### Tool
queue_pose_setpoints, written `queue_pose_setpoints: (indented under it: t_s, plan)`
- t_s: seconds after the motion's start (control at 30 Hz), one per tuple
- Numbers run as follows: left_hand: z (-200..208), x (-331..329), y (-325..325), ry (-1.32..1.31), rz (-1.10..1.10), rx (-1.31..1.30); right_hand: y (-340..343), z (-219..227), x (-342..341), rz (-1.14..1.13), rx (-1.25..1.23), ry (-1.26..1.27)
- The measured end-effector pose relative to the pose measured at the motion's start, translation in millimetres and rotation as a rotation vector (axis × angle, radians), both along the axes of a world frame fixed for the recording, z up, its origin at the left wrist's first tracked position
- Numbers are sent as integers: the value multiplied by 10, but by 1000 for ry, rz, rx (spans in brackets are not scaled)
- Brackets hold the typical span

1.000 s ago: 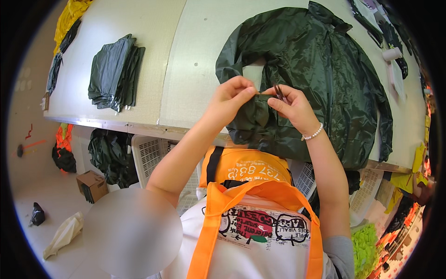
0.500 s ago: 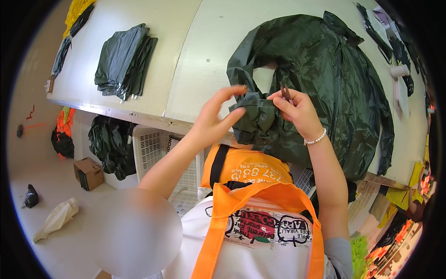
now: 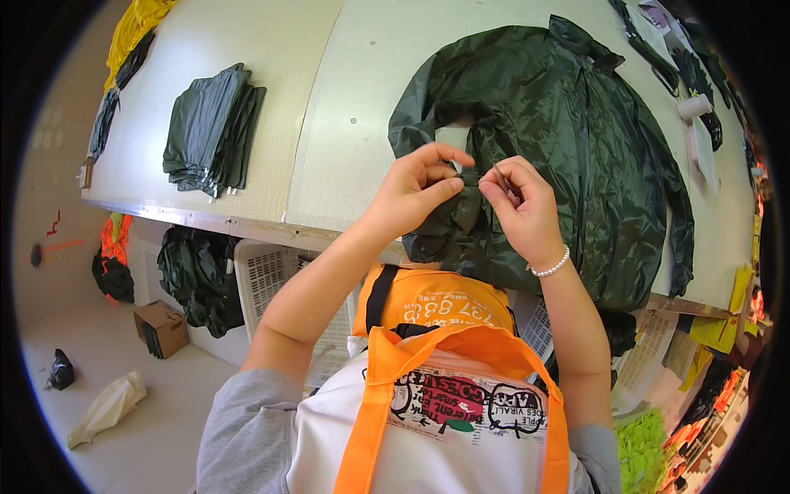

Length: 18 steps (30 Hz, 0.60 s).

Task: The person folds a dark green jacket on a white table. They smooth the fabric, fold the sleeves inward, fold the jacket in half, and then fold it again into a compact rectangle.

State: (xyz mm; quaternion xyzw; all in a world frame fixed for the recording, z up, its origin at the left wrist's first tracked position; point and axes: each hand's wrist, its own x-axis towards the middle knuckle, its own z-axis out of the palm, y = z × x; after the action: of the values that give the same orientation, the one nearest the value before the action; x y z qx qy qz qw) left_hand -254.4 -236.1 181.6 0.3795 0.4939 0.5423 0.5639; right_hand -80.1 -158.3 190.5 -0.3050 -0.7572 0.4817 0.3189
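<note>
Yellow cloth (image 3: 141, 31): sitting at ten o'clock from your left hand (image 3: 426, 179), hanging over the far end of the table.
Folded stack (image 3: 207, 132): lying between nine and ten o'clock from that hand, well apart from it; nothing there is changing.
White crate (image 3: 259, 278): standing at eight o'clock, below the table edge.
Left-hand grip: half a second ago you were holding this hand spread and off the cloth; now you are bringing thumb and fingers in at its edge, the index finger lifting and blurring. The pictures are not showing whether you are pinching the fabric, so I cannot tell.
Gathered cloth (image 3: 462, 216): bunching between and below your hands, seemingly a sleeve end. Both hands are meeting here again, so your work is apparently staying on this one patch.
Right-hand grip: your right hand (image 3: 527, 202) is clasping a small dark tool (image 3: 504, 183), with thumb and forefinger reaching the cloth at ten o'clock; whether they are nipping it too, I cannot tell.
Dark green jacket (image 3: 568, 123): spreading across the table, its collar pointing to one o'clock from your hands.
White roll (image 3: 694, 107): resting between two and three o'clock, beyond the jacket.
</note>
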Motion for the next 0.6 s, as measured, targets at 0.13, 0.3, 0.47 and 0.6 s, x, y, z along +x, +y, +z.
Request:
queue_pose_setpoints:
  t_s: [0.13,0.3,0.47,0.6]
  plan:
    - [76,20,2,253,-67,-135,14,21,31,-1,-141,8]
    - [-44,86,14,426,43,4,12,60,-57,-102,-337,66]
    - [30,43,76,366,-94,-187,96,34,-39,-93,-486,155]
    - [109,3,92,114,-2,-233,130,86,-86,-126,-473,187]
